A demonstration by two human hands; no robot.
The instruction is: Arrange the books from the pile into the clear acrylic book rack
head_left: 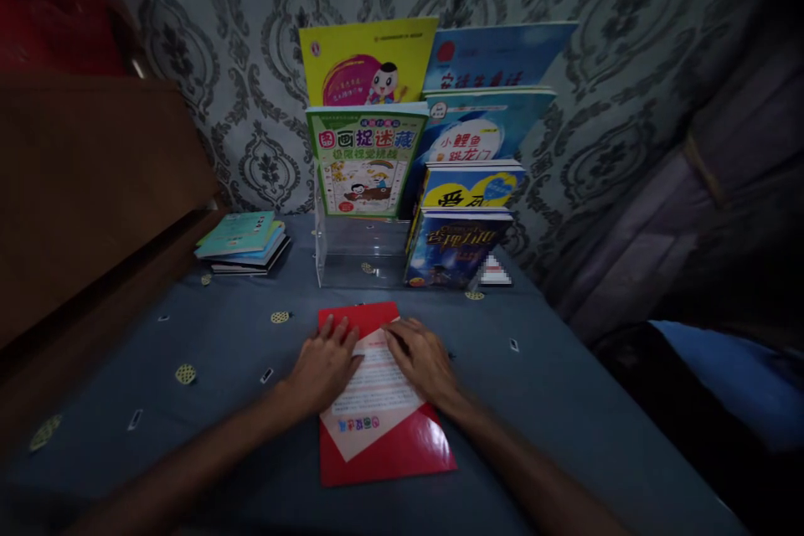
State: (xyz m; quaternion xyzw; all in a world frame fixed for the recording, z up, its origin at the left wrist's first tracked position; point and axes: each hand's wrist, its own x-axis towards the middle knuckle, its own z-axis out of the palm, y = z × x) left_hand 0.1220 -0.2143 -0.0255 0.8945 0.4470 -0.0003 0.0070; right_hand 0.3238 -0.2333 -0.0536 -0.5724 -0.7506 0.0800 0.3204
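A red book (389, 444) with a white printed panel lies flat on the blue patterned tablecloth (553, 385) right in front of me. My left hand (323, 368) rests palm down on its left part, fingers stretched toward the far edge. My right hand (422, 358) lies flat on its right part, fingers pointing left over the white panel. Neither hand grips the book. Behind it stands a clear acrylic book rack (361, 251) with tiered children's books, a green-covered one (363, 159) in the front left slot.
A small stack of thin books (244, 241) lies at the back left of the table. A brown wooden piece of furniture (81, 184) borders the left side. Patterned wallpaper (251, 33) lies behind, and dark cloth with a blue patch (729, 368) sits to the right.
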